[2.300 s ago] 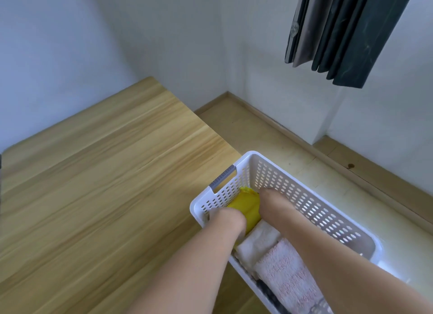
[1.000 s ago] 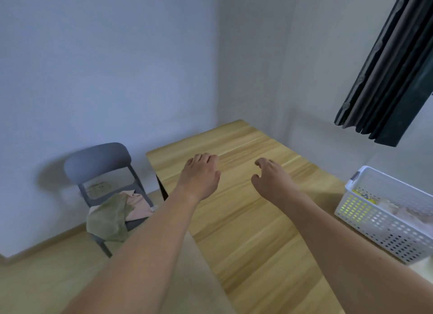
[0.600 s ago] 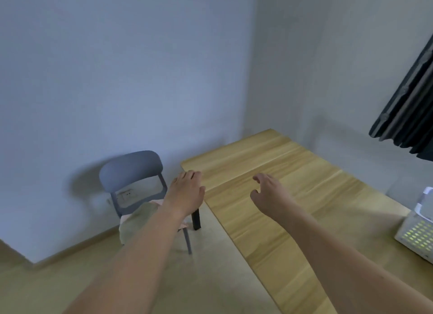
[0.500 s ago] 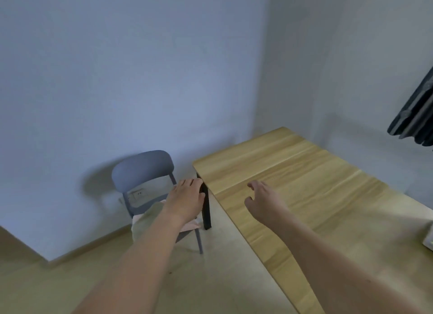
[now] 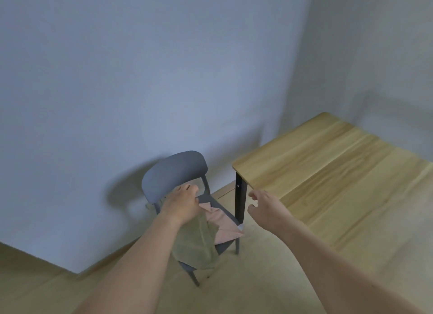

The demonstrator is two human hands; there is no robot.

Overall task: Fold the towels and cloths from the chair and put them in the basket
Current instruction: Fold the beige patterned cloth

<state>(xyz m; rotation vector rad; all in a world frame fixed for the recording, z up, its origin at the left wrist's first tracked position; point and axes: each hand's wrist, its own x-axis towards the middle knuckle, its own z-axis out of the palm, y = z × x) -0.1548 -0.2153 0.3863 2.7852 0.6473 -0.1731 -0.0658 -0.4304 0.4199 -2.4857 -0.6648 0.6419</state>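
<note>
The fingers point(image 5: 187, 189) of the left hand point(image 5: 181, 204) are seen only from behind, above the chair point(image 5: 174, 170) seat; whether cloth is already gripped cannot be told. The right hand point(image 5: 266, 207) is held relaxed and empty, thumb and fingers loosely spread, beside the table point(image 5: 328, 173) leg. On the seat an olive-green towel point(image 5: 195, 242) is draped, its long axis running from the backrest toward the front edge, over which its lower end hangs. A pink cloth point(image 5: 221, 222) lies partly under it, toward the table. If the towel is lifted alone, the pink cloth could be dragged off onto the floor, since the two overlap. The basket is out of view.
</note>
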